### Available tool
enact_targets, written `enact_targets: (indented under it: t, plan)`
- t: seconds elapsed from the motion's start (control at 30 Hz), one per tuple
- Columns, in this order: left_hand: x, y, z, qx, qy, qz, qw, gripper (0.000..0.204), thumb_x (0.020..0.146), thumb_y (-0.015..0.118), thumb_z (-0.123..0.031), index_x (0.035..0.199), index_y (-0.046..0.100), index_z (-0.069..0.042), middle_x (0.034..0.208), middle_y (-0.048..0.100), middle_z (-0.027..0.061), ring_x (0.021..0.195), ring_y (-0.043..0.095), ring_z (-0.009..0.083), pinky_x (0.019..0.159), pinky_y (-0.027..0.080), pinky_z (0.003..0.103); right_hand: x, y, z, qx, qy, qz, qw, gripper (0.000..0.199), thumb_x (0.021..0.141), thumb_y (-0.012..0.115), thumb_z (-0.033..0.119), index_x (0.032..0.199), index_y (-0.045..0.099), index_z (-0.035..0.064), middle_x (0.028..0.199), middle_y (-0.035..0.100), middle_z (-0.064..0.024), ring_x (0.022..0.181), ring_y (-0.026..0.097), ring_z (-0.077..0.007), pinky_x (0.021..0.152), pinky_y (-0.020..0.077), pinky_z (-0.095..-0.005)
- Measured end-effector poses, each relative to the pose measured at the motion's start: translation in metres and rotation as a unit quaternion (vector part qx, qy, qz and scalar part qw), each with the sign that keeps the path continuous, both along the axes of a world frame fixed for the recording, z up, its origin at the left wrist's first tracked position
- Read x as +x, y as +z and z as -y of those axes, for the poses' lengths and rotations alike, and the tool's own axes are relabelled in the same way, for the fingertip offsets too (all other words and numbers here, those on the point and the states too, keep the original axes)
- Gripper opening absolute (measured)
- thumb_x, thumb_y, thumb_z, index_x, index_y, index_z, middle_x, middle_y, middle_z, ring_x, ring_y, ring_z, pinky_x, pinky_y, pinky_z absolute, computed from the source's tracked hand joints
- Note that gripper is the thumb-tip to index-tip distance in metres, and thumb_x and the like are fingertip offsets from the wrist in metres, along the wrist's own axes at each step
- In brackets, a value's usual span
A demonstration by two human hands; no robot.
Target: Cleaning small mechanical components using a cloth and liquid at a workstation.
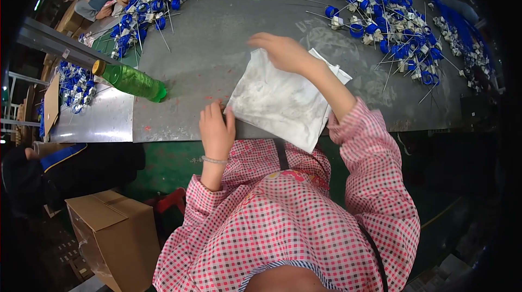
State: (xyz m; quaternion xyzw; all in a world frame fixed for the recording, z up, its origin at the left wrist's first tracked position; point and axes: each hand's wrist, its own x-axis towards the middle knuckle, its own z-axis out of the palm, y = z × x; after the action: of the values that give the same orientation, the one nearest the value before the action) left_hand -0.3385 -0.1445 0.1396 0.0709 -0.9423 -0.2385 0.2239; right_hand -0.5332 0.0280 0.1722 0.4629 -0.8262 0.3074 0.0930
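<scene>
White cloth (277,96) in middle of frame, flat on grey table (201,26). Low corner sticks out past table edge; cloth could slide off if pulled down. Right hand (284,55) over cloth's top: fingers nearly straight, thumb hidden; cannot tell if it pinches cloth. Left hand (216,130) by left corner: thumb and fingers apart, nothing seen in hold. Green bottle (133,81), left of frame, could fall if bumped. Blue coils (375,12), upper right: long wires could snag cloth swung there.
</scene>
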Motion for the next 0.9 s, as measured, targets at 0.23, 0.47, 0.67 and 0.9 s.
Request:
enact_targets:
  t: [0.23,0.47,0.67,0.9]
  plan:
    - [0.003,-0.002,-0.022,0.029,0.007,0.016,0.999,0.028,0.073,0.062,-0.006,0.098,0.052,0.000,0.090,0.051,0.0150,0.087,0.048,0.0335,0.074,0.040,0.040,0.000,0.006,0.015,0.194,0.050,0.051,0.978,0.026,0.074,0.047,-0.003,0.098,0.053,0.0040,0.104,0.049,-0.0117,0.091,0.054,-0.0326,0.074,0.0458,-0.0403]
    - [0.016,0.036,-0.083,0.158,-0.245,-0.047,0.955,0.027,0.064,0.057,0.001,0.091,0.053,0.000,0.093,0.051,0.0169,0.088,0.050,0.0356,0.078,0.042,0.041,0.062,0.046,-0.109,0.047,-0.088,0.092,0.991,0.018,0.071,0.051,-0.005,0.088,0.049,0.0026,0.089,0.048,-0.0120,0.080,0.054,-0.0327,0.065,0.0441,-0.0369]
    - [0.018,-0.009,-0.128,-0.021,-0.405,0.013,0.914,0.041,0.067,0.063,-0.013,0.105,0.053,-0.005,0.099,0.051,0.0089,0.092,0.049,0.0267,0.078,0.039,0.034,0.095,-0.005,-0.156,0.095,-0.166,0.062,0.980,0.022,0.071,0.050,-0.006,0.091,0.051,0.0026,0.093,0.049,-0.0116,0.083,0.053,-0.0334,0.070,0.0439,-0.0367]
    - [0.023,0.000,-0.114,-0.121,-0.359,-0.002,0.925,0.048,0.073,0.056,-0.016,0.120,0.047,-0.014,0.121,0.047,0.0071,0.112,0.044,0.0227,0.090,0.034,0.045,0.066,0.017,-0.106,0.074,-0.131,-0.022,0.988,0.037,0.077,0.055,0.008,0.113,0.050,0.0068,0.119,0.046,-0.0141,0.113,0.043,-0.0312,0.091,0.0358,-0.0399]
